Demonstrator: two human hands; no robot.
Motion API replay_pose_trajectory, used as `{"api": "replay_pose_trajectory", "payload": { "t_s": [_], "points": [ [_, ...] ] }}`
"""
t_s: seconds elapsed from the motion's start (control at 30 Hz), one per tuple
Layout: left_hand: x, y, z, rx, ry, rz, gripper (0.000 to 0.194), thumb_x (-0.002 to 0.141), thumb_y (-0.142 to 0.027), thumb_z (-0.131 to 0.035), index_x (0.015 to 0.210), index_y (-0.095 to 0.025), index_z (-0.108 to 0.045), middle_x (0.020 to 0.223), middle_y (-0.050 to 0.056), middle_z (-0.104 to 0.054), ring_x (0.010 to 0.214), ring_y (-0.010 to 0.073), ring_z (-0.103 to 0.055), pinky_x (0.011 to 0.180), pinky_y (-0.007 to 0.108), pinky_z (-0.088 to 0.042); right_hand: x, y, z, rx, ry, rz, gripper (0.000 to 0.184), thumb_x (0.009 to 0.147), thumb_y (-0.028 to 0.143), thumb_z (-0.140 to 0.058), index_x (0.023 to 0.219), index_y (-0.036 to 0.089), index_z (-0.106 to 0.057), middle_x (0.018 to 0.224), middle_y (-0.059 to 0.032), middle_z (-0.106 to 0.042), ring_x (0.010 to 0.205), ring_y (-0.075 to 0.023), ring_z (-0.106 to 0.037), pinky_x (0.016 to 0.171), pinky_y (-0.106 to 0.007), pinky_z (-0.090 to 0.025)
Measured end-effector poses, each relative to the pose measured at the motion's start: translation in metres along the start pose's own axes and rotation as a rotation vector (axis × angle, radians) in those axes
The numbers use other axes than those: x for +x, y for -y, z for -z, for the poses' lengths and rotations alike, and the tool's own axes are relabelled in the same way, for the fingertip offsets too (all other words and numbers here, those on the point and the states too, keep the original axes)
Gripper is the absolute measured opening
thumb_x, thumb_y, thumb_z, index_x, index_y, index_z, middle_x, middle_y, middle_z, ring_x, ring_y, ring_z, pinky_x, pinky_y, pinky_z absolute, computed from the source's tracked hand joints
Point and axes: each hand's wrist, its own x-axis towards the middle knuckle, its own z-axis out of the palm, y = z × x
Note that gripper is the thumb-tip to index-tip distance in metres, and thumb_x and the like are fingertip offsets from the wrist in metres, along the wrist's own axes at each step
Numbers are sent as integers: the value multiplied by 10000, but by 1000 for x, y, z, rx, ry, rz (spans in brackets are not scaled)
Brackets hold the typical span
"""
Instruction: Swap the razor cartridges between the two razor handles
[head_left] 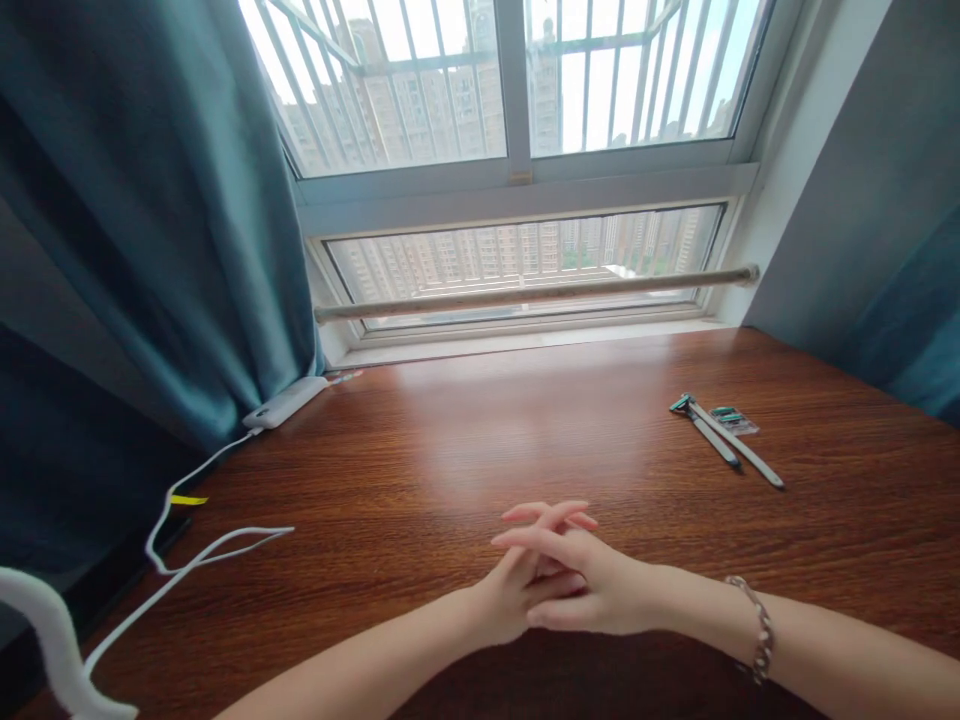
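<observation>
My left hand [504,600] and my right hand [611,585] are clasped together over the front middle of the brown wooden table [450,440]. Their fingers interlace, with several fingertips sticking out past the knuckles. No object shows between the palms, though the inner sides are hidden. A beaded bracelet [761,630] circles my right wrist. Beyond my right hand lie two slim, pale-handled tools [724,440], touching near a dark teal head; they resemble razors. Beside them rests a small clear pack [733,420] with teal pieces.
At the table's left edge sits a white power strip or adapter [285,403] with a white cable [176,575] looping forward. A thick white curved tube [45,620] rises at lower left. Blue curtains [172,200] hang at left; a barred window [517,250] stands behind the table.
</observation>
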Motion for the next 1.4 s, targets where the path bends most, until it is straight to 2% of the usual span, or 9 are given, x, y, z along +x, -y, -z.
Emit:
{"api": "replay_pose_trajectory", "payload": {
  "t_s": [0.07, 0.17, 0.27, 0.37, 0.5, 0.7, 0.93, 1.17, 1.4],
  "points": [
    [2, 0, -4, -148, -82, -26, 662, 845, -364, -445, 1347, -281, -22, 1261, 140, -369, 1087, 198, -483, 865, 345, -449, 2, 6, 17, 30, 6, -116, 744, 681, 285, -666, 1324, 230, -296, 1185, -112, -462, 1092, -223, -460, 830, -341, -442],
    [2, -1, -4, -83, -114, 13, 657, 847, -264, -462, 1335, -320, -25, 1289, 131, -354, 931, 139, -562, 813, 327, -488, -4, 7, 62, 125, -58, -256, 567, 788, 349, -540, 1291, 211, -319, 1028, -72, -588, 796, -150, -611, 686, -291, -499],
    [4, -3, 3, 221, -74, -30, 420, 861, -194, -412, 1259, -261, -296, 1205, 99, -441, 901, 126, -558, 818, 307, -485, -33, -11, 126, -143, -407, -393, 449, 784, 414, -515, 1172, 192, -470, 966, -67, -621, 711, -150, -622, 577, -255, -500],
    [15, -6, 6, 565, -9, -190, 313, 860, -163, -391, 1166, -212, -427, 1132, 82, -511, 1017, 163, -508, 878, 311, -445, -81, -46, 187, -637, -844, -650, 372, 761, 408, -524, 1046, 172, -566, 878, -64, -644, 730, -176, -616, 678, -298, -485],
    [54, -10, -17, 794, 53, -241, 256, 876, -152, -329, 1088, -161, -471, 1031, 73, -561, 921, 137, -538, 794, 245, -466, -136, -97, 230, -776, -977, -827, 481, 711, 376, -559, 1085, 75, -530, 946, -161, -623, 881, -288, -582, 792, -417, -424],
    [154, -14, -74, 1326, 184, -491, 249, 887, -159, -294, 1033, -134, -493, 986, 100, -548, 826, 159, -546, 659, 267, -461, -155, -141, 238, -792, -929, -949, 682, 626, 419, -627, 1180, 59, -456, 958, -160, -631, 897, -279, -590, 795, -363, -429],
    [243, 2, -110, 1400, 196, -538, 338, 890, -124, -222, 1120, -111, -471, 1153, 164, -470, 900, 242, -568, 636, 359, -448, -157, -150, 243, -798, -931, -1002, 698, 581, 378, -653, 1185, 94, -452, 898, -119, -653, 847, -262, -613, 739, -331, -451],
    [269, 17, -124, 1396, 272, -511, 296, 866, -108, -295, 1008, -109, -555, 944, 152, -582, 779, 243, -618, 575, 363, -446, -162, -142, 244, -815, -1024, -1045, 717, 600, 422, -618, 1206, 96, -416, 862, -130, -661, 848, -290, -610, 690, -351, -452],
    [260, 25, -104, 1387, 302, -588, 282, 881, -153, -298, 949, -128, -571, 924, 125, -579, 827, 207, -590, 605, 306, -439, -150, -131, 238, -803, -1025, -973, 720, 596, 411, -625, 1210, 109, -401, 879, -103, -664, 827, -279, -612, 685, -342, -450]
  ]
}}
